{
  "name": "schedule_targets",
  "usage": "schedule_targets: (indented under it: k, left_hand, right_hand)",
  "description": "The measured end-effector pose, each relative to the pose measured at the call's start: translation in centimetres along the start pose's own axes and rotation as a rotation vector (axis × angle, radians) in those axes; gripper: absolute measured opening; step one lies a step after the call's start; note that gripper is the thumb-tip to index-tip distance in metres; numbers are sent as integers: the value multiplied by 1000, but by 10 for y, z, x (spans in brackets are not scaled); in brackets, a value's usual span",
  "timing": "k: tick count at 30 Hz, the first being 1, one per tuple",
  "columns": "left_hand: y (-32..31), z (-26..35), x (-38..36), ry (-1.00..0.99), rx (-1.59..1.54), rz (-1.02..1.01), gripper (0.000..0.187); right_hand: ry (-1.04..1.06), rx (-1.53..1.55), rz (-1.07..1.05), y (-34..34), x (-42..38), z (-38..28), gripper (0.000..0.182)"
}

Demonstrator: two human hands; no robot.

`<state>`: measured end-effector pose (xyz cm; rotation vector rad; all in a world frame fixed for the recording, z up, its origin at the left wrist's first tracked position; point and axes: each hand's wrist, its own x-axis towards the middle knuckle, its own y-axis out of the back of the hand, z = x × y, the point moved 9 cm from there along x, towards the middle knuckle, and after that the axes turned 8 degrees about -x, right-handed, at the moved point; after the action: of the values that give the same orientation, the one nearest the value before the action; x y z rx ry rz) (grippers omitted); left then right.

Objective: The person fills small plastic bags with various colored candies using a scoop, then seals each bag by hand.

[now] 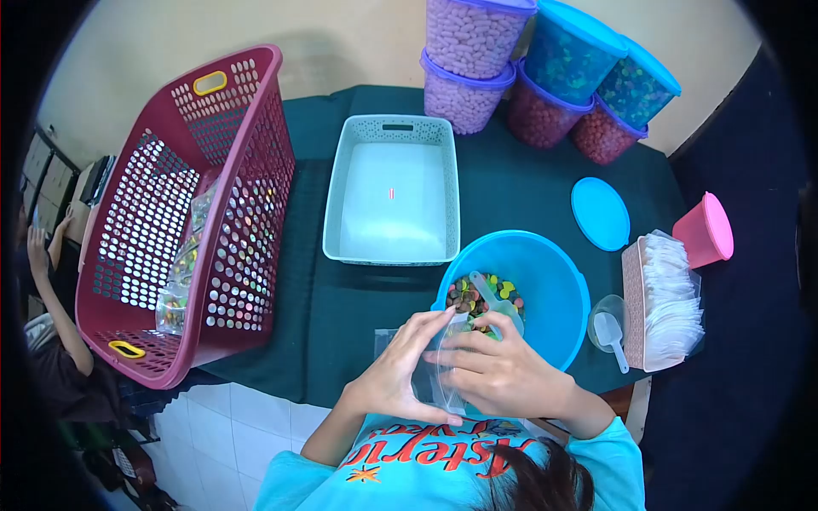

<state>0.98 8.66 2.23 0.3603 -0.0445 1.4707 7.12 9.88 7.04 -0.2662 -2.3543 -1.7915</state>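
Between my hands, over the near rim of the blue basin, is a clear plastic bag. My left hand curves round its left side, thumb below and fingers above. My right hand has its fingers bent against the bag's right side, by its edge. Inside the basin, small round sweets in brown, yellow, green and pink lie at the near left. A translucent scoop rests on them, its lower part hidden behind my right hand.
A pale green tray stands beyond the basin, left of a blue lid. A maroon basket holds filled packets. Right: a box of clear bags, a white scoop, a pink container. Stacked tubs line the back. Another person's arm shows far left.
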Motion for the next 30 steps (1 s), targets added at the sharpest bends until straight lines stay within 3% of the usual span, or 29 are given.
schedule_targets:
  k: [6,8,13,15,19,21,27,28,30]
  left_hand:
    - [21,-32,7,3,-82,66,92]
    - [24,-41,7,46,-127,24,82]
    - [42,-56,5,96,-254,44,83]
    - [46,-62,4,106,-326,40,87]
    - [35,-72,3,122,-402,-85,99]
    - [31,-71,3,128,-422,-106,101]
    - [27,-64,3,106,-467,-124,103]
    - [26,-63,2,113,-440,-155,102]
    - [27,-56,2,48,-468,-148,101]
  right_hand:
    - [7,83,-90,-12,17,21,14]
    - [-23,237,-135,-13,21,30,14]
    - [-97,518,-125,15,39,64,18]
    - [-249,203,-288,8,38,102,19]
    - [-401,-94,-849,-90,-10,156,26]
    - [-425,-195,-966,-119,-29,168,28]
    - [-264,-473,-933,-176,-45,175,19]
    - [-209,-634,-776,-173,-38,172,16]
    - [-156,-672,-882,-175,-43,170,16]
